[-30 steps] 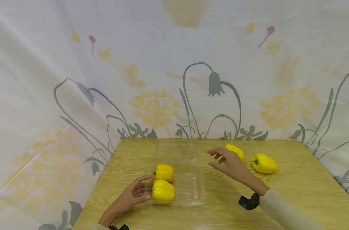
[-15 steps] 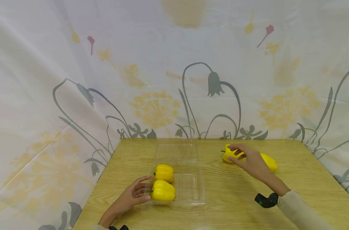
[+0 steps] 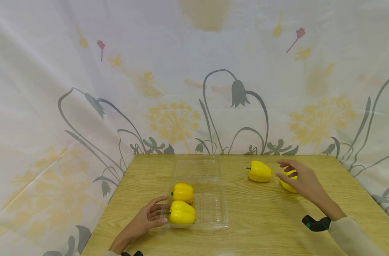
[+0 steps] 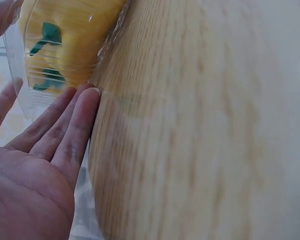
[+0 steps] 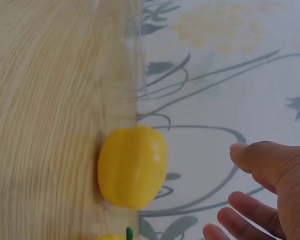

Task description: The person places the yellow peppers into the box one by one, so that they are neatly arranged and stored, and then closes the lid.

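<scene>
Two yellow bell peppers, a rear one (image 3: 183,193) and a front one (image 3: 182,212), lie side by side in the left half of a clear plastic clamshell box (image 3: 210,224). My left hand (image 3: 146,218) rests its extended fingers against the box's left wall; in the left wrist view the fingertips (image 4: 87,97) meet the ribbed plastic beside the green stems. On the right, my right hand (image 3: 301,179) hovers with loosely bent fingers, holding nothing. It partly hides the far-right bell pepper (image 3: 287,185). Another bell pepper (image 3: 259,171) lies left of that hand, stem pointing left.
Behind the box base, its clear lid (image 3: 197,169) lies folded back. The wooden table (image 3: 252,220) ends at a flower-printed cloth (image 3: 188,85) at the back. A dark wrist device (image 3: 316,223) sits on the right wrist.
My right hand has moved right from beside the box, passing in front of the nearer loose pepper to the far-right one. The left hand, box and peppers stay in place.
</scene>
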The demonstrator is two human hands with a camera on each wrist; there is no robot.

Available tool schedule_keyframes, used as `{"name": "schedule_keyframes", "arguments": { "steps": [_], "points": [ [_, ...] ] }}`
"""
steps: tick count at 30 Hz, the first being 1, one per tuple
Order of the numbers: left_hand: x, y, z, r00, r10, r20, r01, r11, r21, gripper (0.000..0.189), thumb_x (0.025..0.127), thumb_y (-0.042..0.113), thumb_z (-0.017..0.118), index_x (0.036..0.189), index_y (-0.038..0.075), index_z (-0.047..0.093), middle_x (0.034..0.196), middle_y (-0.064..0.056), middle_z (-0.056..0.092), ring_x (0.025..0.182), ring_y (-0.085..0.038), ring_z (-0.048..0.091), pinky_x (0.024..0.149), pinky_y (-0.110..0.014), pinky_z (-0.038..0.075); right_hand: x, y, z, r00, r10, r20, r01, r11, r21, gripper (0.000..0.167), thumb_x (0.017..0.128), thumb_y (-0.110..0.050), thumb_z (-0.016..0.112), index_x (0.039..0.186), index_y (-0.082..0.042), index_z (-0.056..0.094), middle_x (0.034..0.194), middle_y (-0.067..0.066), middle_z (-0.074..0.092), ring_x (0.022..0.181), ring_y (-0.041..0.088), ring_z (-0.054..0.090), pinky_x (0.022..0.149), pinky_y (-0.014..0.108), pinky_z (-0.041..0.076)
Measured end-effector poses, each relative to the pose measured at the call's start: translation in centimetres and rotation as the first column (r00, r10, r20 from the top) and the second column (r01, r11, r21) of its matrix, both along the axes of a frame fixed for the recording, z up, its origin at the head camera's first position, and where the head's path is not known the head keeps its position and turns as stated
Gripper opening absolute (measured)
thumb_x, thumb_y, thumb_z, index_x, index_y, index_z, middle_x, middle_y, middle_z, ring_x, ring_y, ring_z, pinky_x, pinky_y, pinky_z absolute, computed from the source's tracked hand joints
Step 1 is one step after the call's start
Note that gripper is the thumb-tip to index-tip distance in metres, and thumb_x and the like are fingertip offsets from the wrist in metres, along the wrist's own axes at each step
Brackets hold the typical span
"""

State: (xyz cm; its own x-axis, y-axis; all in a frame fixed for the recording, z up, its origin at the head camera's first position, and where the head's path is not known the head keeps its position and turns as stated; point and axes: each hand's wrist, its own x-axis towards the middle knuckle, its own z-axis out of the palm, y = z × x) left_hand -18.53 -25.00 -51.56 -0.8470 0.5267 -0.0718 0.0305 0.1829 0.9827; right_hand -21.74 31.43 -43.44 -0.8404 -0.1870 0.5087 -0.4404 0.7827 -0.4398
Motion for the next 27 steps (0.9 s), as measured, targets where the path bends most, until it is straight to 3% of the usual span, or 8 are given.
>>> {"name": "schedule_keyframes", "arguments": {
  "steps": [11,14,21,27],
  "points": [
    [0.1,0.0,0.1,1.0,-0.002,-0.002,0.002,1.0,0.006,0.07,0.102,0.012,0.066,0.162,0.019,0.03,0.151,-0.019,0.047,0.136,-0.036,0.048,0.103,-0.031,0.048,-0.2,4.1,-1.1,0.997,-0.055,0.056,0.055,0.998,0.0,0.049,0.091,-0.014,0.081,0.134,0.003,0.062,0.118,0.025,0.066,0.095,0.041,0.066,0.07,0.018,0.053],
    [0.1,0.0,0.1,1.0,0.0,-0.002,0.0,1.0,0.004,0.07,0.102,0.012,0.066,0.162,0.019,0.031,0.15,-0.019,0.048,0.136,-0.035,0.049,0.103,-0.031,0.048,-0.3,5.1,-1.5,0.994,-0.071,0.084,0.07,0.997,0.012,0.05,0.094,-0.018,0.079,0.135,0.003,0.061,0.121,0.027,0.065,0.098,0.043,0.065,0.071,0.024,0.055],
    [0.0,0.0,0.1,1.0,-0.005,0.004,0.005,1.0,0.005,0.069,0.103,0.012,0.065,0.162,0.019,0.03,0.15,-0.019,0.048,0.136,-0.035,0.049,0.105,-0.034,0.048,-0.3,7.0,-2.8,0.99,-0.086,0.111,0.081,0.996,0.048,0.052,0.096,-0.025,0.077,0.134,0.006,0.06,0.127,0.031,0.062,0.103,0.048,0.062,0.075,0.054,0.056],
    [-0.1,0.0,0.0,1.0,-0.002,0.012,0.002,1.0,-0.001,0.07,0.103,0.013,0.065,0.162,0.018,0.029,0.151,-0.019,0.048,0.136,-0.034,0.049,0.105,-0.037,0.048,-0.5,8.0,-3.2,0.985,-0.086,0.151,0.079,0.995,0.052,0.057,0.097,-0.028,0.075,0.137,0.007,0.057,0.125,0.034,0.061,0.106,0.052,0.06,0.08,0.064,0.053]
  ]
}}
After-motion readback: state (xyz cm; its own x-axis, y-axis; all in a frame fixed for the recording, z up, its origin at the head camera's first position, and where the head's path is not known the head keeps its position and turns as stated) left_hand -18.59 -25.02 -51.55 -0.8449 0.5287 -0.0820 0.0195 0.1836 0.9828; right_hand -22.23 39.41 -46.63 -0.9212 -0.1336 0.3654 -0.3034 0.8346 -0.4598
